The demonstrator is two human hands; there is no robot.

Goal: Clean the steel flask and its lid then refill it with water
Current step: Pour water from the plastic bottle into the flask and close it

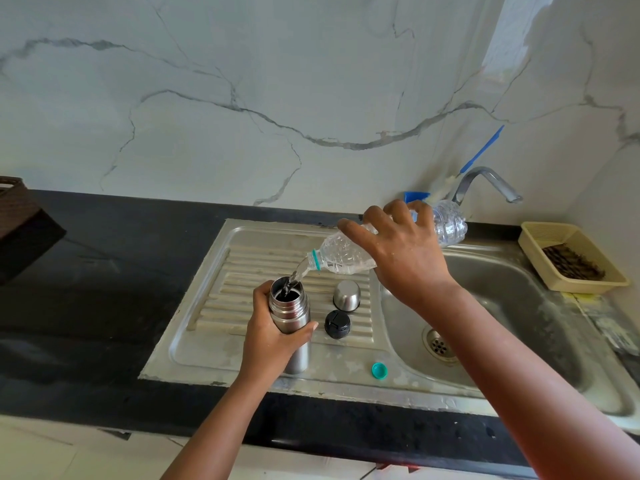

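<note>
The steel flask (290, 310) stands upright and uncapped on the ribbed drainboard (214, 306). My left hand (270, 336) grips its body from the left. My right hand (401, 252) holds a clear plastic bottle (341, 254) tilted neck-down to the left, and a stream of water runs from its mouth into the flask's opening. The steel cup lid (346, 295) sits upside down just right of the flask. The black stopper (337, 324) lies in front of the cup lid. A teal bottle cap (379, 370) rests near the drainboard's front edge.
The sink basin (502, 299) with its drain lies to the right, under a steel tap (485, 183). A blue-handled brush (479, 155) leans behind the tap. A cream plastic tray (571, 256) sits at far right. A dark woven basket (17, 216) stands on the black counter (104, 271) at left.
</note>
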